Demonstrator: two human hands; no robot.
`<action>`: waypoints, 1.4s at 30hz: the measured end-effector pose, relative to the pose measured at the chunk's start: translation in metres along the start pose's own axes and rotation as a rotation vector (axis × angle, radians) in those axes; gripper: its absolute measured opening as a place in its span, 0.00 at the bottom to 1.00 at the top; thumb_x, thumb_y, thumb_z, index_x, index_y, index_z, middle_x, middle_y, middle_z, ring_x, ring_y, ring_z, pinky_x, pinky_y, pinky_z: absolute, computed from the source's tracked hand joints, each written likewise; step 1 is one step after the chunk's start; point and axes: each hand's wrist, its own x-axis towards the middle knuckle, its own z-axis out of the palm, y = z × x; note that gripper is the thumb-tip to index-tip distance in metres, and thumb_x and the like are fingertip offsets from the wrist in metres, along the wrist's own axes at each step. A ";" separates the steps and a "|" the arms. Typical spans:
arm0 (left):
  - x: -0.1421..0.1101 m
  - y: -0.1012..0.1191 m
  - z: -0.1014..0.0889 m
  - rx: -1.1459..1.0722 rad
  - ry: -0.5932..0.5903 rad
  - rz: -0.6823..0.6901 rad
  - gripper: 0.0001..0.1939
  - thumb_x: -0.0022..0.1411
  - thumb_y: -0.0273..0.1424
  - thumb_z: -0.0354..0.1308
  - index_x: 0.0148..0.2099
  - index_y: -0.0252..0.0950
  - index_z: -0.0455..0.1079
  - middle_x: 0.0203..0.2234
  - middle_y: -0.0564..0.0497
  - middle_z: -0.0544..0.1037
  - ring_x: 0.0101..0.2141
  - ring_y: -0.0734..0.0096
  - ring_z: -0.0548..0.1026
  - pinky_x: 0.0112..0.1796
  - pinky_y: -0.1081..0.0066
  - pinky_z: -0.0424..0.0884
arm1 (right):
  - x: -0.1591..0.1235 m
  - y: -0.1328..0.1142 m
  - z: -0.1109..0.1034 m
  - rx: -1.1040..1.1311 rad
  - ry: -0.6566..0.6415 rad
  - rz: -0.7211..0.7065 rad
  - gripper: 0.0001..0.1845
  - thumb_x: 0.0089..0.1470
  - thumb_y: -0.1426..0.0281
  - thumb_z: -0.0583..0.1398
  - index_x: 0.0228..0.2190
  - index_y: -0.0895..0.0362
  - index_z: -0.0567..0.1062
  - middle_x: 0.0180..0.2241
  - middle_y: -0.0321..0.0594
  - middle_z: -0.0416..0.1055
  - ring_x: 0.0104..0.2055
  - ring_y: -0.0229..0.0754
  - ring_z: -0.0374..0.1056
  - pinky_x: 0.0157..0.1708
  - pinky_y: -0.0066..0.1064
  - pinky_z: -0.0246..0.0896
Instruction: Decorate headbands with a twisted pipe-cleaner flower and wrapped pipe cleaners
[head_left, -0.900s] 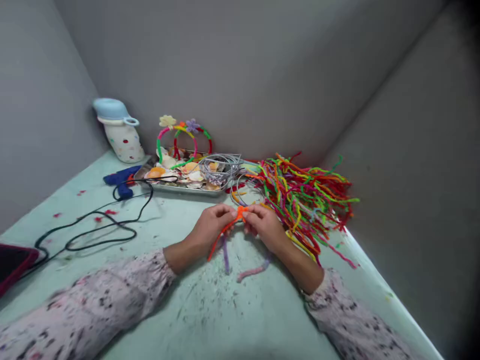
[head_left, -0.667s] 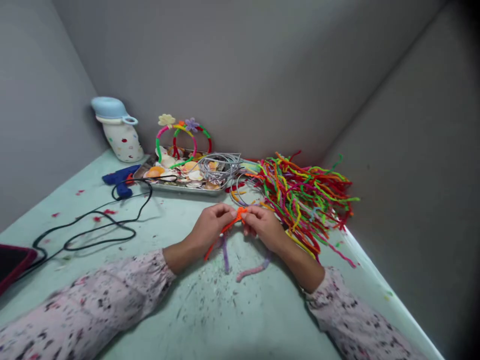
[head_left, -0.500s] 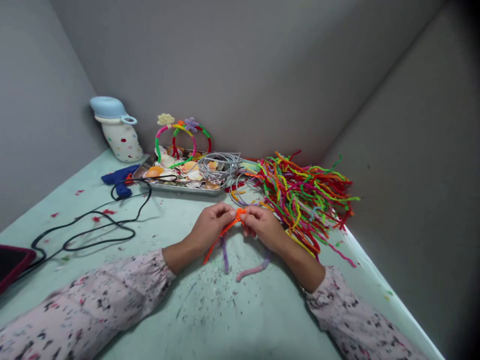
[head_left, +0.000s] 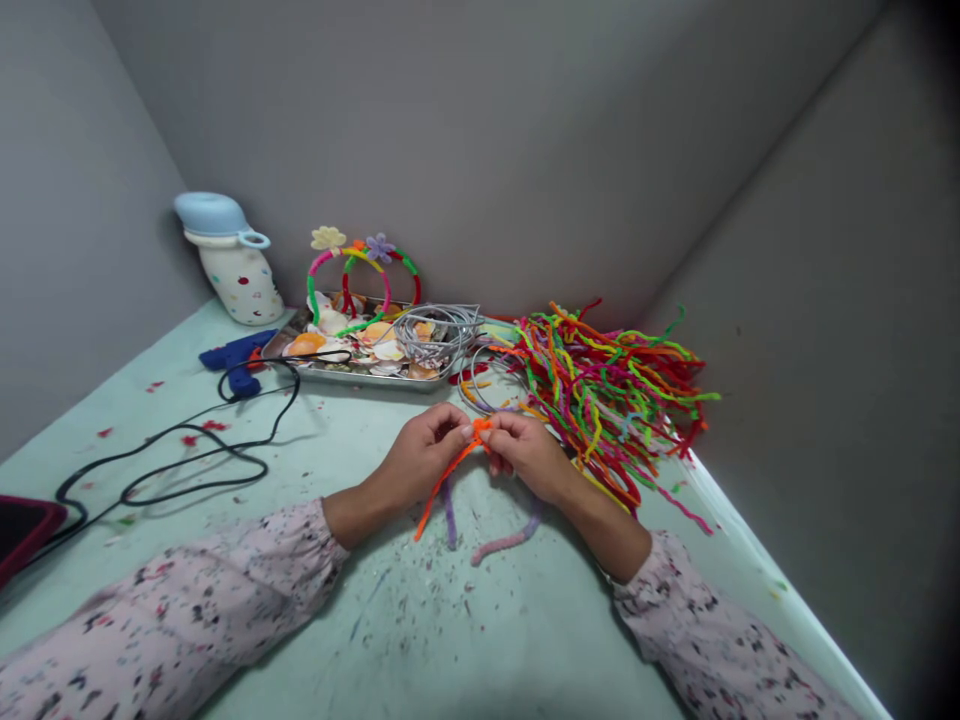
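Note:
Between my two hands is an orange pipe cleaner (head_left: 442, 484), bunched into small loops at the fingertips, its loose tail slanting down to the left. My left hand (head_left: 422, 452) pinches the bunch from one side, thumb against fingers. From the other side my right hand (head_left: 529, 452) pinches it too, its lower fingers curled under. Fingers hide part of the loops. Below the hands, a purple pipe cleaner piece (head_left: 450, 515) and a pink-and-purple wrapped length (head_left: 504, 544) show on the table; their upper ends are hidden.
A metal tray (head_left: 352, 378) holds shells, coiled grey wire (head_left: 442, 330) and flower-topped hoops (head_left: 349, 255). Right of it lies a heap of coloured pipe cleaners (head_left: 615, 380). On the left are a blue glue gun (head_left: 238, 358) with black cord, a bottle (head_left: 238, 275) and a dark red-edged device (head_left: 26, 530).
The orange tail first swung slightly left, then back right and lower. Both hands keep their pinch in nearly the same place. The view has shifted slightly.

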 end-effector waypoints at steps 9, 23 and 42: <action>0.002 0.001 0.001 0.026 -0.009 -0.003 0.08 0.59 0.34 0.54 0.33 0.33 0.67 0.25 0.54 0.69 0.28 0.74 0.66 0.31 0.74 0.62 | -0.002 -0.002 0.006 -0.114 -0.032 0.005 0.08 0.49 0.69 0.55 0.20 0.56 0.65 0.14 0.28 0.64 0.16 0.30 0.55 0.18 0.23 0.48; 0.004 -0.003 0.001 0.041 -0.066 -0.007 0.09 0.59 0.35 0.53 0.31 0.34 0.66 0.23 0.55 0.68 0.26 0.75 0.64 0.29 0.75 0.60 | -0.005 0.001 0.009 -0.196 -0.045 0.004 0.08 0.48 0.70 0.54 0.20 0.57 0.66 0.15 0.29 0.64 0.18 0.31 0.56 0.19 0.23 0.49; 0.002 -0.004 0.002 0.198 -0.031 0.079 0.09 0.61 0.33 0.49 0.32 0.35 0.66 0.25 0.54 0.68 0.29 0.72 0.66 0.31 0.73 0.62 | -0.007 -0.003 0.008 -0.125 -0.117 0.042 0.09 0.51 0.68 0.55 0.22 0.57 0.66 0.16 0.29 0.63 0.17 0.30 0.55 0.18 0.22 0.47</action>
